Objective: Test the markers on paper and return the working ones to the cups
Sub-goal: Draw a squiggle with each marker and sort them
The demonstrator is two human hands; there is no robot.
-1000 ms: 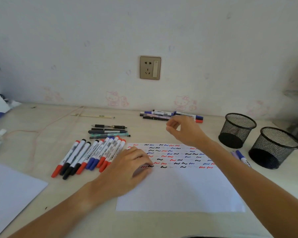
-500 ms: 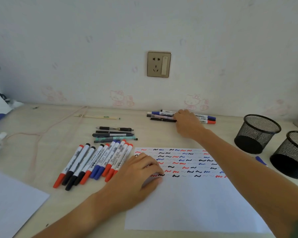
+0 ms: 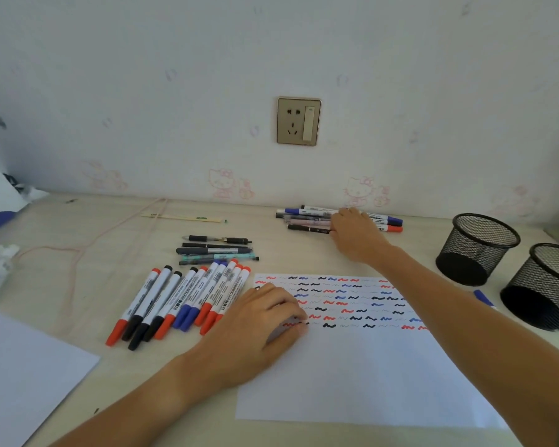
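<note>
Right hand [image 3: 357,235] on far markers [image 3: 307,217] — left hand [image 3: 255,327] (curled) on paper [image 3: 362,375].

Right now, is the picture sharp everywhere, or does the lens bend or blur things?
Head view: soft, even daylight with faint shadows; squiggles on the test paper and print on the whiteboard markers read clearly; the wide lens bows the mesh cups outward at the right edge; no glare.
</note>
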